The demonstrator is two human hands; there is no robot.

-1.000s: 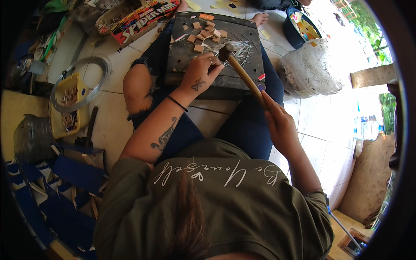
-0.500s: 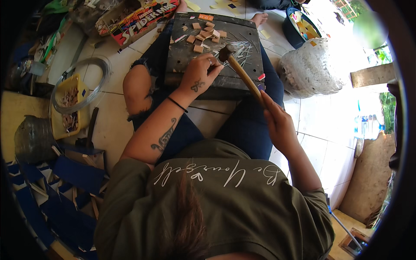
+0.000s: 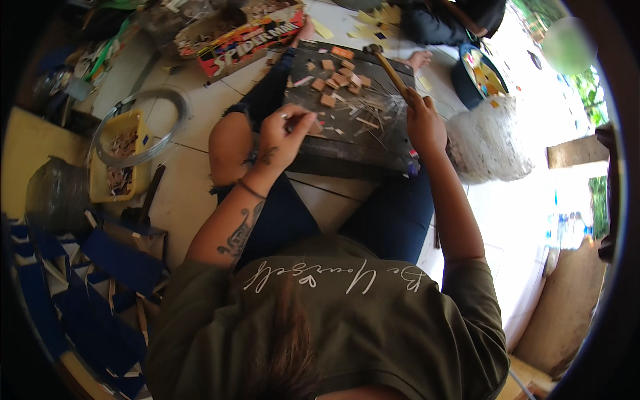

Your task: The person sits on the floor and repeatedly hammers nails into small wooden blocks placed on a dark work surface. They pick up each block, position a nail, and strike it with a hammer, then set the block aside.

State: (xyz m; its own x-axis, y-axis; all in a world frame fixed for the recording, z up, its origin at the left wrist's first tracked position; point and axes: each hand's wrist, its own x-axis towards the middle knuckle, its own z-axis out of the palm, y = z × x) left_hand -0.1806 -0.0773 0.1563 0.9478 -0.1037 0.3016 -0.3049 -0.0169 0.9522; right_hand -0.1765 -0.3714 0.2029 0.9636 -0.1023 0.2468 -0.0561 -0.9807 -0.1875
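Note:
My right hand (image 3: 427, 125) is wrapped round the wooden handle of a hammer (image 3: 395, 75), whose dark head is over the far right part of a low black board (image 3: 333, 157). At the board's near left edge is my left hand (image 3: 283, 137), thumb and fingers pinched together. Whatever sits in that pinch is too small and blurred to name. Small brown wooden blocks (image 3: 340, 80) lie in a loose pile on the board. Thin metal wire pieces (image 3: 383, 120) are scattered to the right of them.
Left on the tiled floor, a wire coil (image 3: 180, 120) rests over a yellow basket (image 3: 143, 143) of small pieces. Blue-covered box-like pieces (image 3: 123, 263) are stacked nearer me. Beyond the board stand a printed cardboard box (image 3: 250, 47) and a dark tub (image 3: 470, 87). Another person sits at the far right.
The hammer has swung away from my left hand toward the board's far right. My left hand has drawn back from the wire pieces to the near left edge. The view has shifted slightly.

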